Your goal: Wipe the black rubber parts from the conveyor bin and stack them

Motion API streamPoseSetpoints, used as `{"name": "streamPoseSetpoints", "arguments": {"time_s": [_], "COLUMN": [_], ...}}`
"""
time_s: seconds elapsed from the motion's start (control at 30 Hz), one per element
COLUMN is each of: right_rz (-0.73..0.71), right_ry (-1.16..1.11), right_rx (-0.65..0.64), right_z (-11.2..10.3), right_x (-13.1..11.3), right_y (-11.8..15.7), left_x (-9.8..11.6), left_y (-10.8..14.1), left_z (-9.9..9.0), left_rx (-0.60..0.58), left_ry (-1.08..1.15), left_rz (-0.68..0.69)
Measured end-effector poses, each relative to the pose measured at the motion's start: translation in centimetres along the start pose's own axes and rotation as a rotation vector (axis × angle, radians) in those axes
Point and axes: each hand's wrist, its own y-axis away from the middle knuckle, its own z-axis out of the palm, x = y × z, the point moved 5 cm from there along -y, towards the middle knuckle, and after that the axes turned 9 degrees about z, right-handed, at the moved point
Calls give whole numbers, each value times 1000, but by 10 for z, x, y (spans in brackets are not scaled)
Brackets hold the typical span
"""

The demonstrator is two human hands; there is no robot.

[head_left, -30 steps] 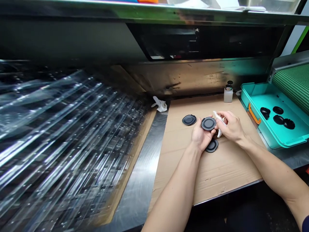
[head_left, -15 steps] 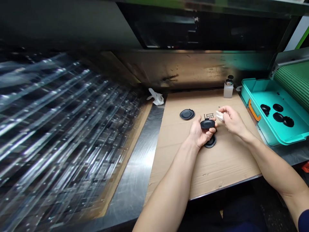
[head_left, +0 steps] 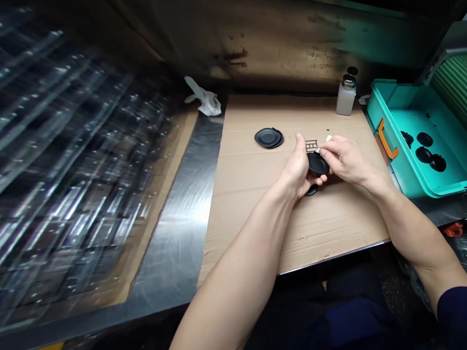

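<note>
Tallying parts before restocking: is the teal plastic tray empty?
Not empty: the teal plastic tray holds four round black discs lying on its floor.

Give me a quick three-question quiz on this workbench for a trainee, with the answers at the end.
1. What is the left hand holding?
2. True or false: the pump bottle stands on the cardboard sheet.
3. Which hand is nearer the teal tray?

Key:
1. A black round disc.
2. True.
3. The right hand.
</note>
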Motion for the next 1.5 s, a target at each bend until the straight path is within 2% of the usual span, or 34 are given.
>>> {"name": "streamPoseSetpoints", "arguments": {"time_s": [0.13,0.33,0.63,0.77,0.9,1.0,1.17,1.33,1.4,1.5], "right_rz": [-58,-61,-154,-144,-198,-206,-198,-99,-66,-16], "right_ry": [74,197,216,255,270,271,283,238,167,66], "right_rx": [-6,-40,-45,-43,3,-4,-16,-42,51,257], "right_z": [3,5,2,3,0,0,0,-2,-8,-18], "right_x": [-2,1,-3,-3,-8,-9,-10,-7,-5,1], "right_y": [2,3,4,5,7,7,6,7,6,4], "left_x": [-2,-2,4,9,14,17,15,9,10,12], "left_y": [2,2,7,13,18,21,21,13,8,4], "left_z": [1,-10,-9,-6,0,1,1,-3,-6,-9], "left_rx": [-19,70,-9,15,-46,-49,-55,-39,-37,-80], "left_ry": [-161,-328,-366,-539,-757,-834,-750,-522,-337,-34], "left_rz": [102,232,225,244,257,273,271,168,93,-75]}}
